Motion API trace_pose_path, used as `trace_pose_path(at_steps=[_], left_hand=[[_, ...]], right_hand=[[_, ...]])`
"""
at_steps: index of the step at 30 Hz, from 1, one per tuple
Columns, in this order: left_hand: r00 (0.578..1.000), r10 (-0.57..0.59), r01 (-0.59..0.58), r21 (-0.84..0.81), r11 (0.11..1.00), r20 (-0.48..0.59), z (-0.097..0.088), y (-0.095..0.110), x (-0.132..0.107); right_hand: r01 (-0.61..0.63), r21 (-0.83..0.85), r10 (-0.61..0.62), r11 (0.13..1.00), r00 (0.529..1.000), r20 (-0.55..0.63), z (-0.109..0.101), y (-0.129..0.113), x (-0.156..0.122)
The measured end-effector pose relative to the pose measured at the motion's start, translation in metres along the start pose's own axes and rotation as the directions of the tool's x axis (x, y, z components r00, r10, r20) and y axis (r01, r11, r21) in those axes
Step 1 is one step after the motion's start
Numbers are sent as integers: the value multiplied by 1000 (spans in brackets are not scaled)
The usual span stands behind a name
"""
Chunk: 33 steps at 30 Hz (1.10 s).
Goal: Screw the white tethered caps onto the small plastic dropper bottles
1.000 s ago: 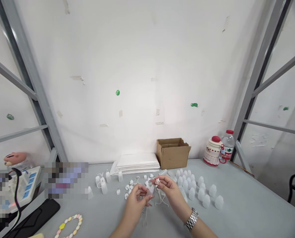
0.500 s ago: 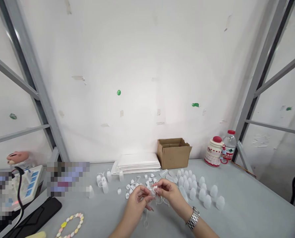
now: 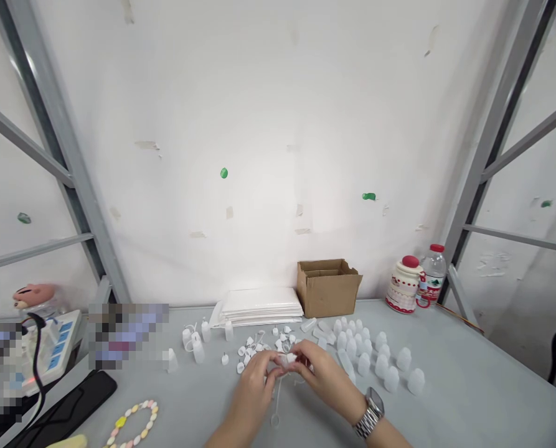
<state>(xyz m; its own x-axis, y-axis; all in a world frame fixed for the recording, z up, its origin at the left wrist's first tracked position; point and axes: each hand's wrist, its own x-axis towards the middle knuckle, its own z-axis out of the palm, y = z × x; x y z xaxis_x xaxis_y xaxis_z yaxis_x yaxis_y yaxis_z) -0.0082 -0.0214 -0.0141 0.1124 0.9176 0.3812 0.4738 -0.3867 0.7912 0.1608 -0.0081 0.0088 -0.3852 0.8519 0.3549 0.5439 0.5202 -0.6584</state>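
Between my two hands is a small translucent white bottle-like piece [image 3: 284, 359] with a white cap-like end; fingers hide much of it. My left hand [image 3: 258, 379] pinches its left end, and my right hand [image 3: 320, 373], with a metal watch on the wrist, pinches the right end. Below the hands a thin white strap [image 3: 276, 410] ends in a ring; what it joins cannot be made out. Just behind my fingers lie several small white caps [image 3: 248, 342]. Several translucent domed pieces [image 3: 383, 366] stand to the right of my right hand.
Small white bottles [image 3: 198, 353] stand left of the caps. At the back are a white stack of flat packs [image 3: 261, 303], an open cardboard box [image 3: 332, 298], a red-topped jar [image 3: 401, 289] and a plastic bottle [image 3: 433, 270]. A bead bracelet [image 3: 154, 410] and black phone-like slab [image 3: 72, 407] lie at left.
My fingers have closed in more tightly around the small piece, and my right wrist has turned, bringing the watch face into view. The white cap-like end now shows between the hands.
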Motion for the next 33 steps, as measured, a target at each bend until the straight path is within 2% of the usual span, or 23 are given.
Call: trace_pose_path(at_steps=[3,8,11,18,21,24,27,33], left_hand=[[1000,-3,3,18,1000,15,-1,0,0],[999,23,-24,19,1000,33,-4,4,-2],[999,-22,22,20,1000,32,-3,6,-1],[977,-212,213,-106,971,25,-2,6,1],[981,-184,192,-125,974,67,-4,8,-2],[992,-103,109,-91,990,71,-5,7,-4],[993,-97,101,-52,994,71,-4,7,-3],[979,-185,191,-64,980,84,-4,10,1]], right_hand=[[59,-73,-56,996,998,33,-3,-1,-1],[-9,-219,19,976,999,43,5,1,-1],[-24,-291,32,957,999,25,6,3,1],[145,-169,-136,975,989,62,-8,-2,1],[95,-174,-87,980,995,54,-3,-2,0],[-37,-126,44,991,997,56,4,-1,0],[-124,-52,127,991,990,54,7,-1,3],[30,-31,-30,999,1000,8,-1,-2,2]])
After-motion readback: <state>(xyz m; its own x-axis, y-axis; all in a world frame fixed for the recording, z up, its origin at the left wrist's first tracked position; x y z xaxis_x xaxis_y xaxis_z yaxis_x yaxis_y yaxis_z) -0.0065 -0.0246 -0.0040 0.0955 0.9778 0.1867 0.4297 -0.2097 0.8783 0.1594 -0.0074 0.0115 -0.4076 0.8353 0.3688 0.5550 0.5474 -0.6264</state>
